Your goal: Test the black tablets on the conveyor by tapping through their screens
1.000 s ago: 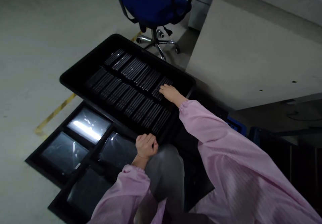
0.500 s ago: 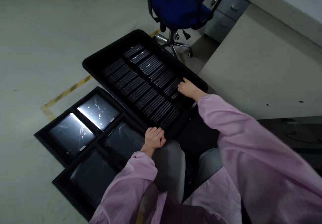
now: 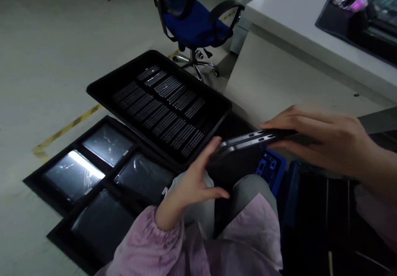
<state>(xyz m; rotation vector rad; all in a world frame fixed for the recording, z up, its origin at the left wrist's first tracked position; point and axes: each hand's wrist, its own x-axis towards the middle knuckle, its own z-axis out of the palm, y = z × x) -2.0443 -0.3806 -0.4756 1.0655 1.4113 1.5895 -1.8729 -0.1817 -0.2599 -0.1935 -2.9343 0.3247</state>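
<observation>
My right hand [image 3: 328, 137] is closed on two thin dark tablets [image 3: 245, 152], stacked together, with port and speaker holes along their metal edges. They are held above my knees. My left hand [image 3: 195, 181] is at their left end, fingers and thumb spread apart; the fingertips are close to the tablets' corner, and I cannot tell whether they touch. Ahead is a black bin [image 3: 93, 86] where several thin slabs [image 3: 173, 94] stand on edge in two rows, with a gap at the near right end.
Left of the bin, dark foam trays [image 3: 66, 218] hold several flat, film-covered panels [image 3: 76, 170]. A blue office chair [image 3: 192, 23] stands behind. A white desk [image 3: 294, 15] is at the right. Blue crates [image 3: 279, 166] lie low beside my right knee.
My right hand has come out of the bin and back to the right with two tablets. My left hand has risen from the bin's near edge and opened. The view has shifted right.
</observation>
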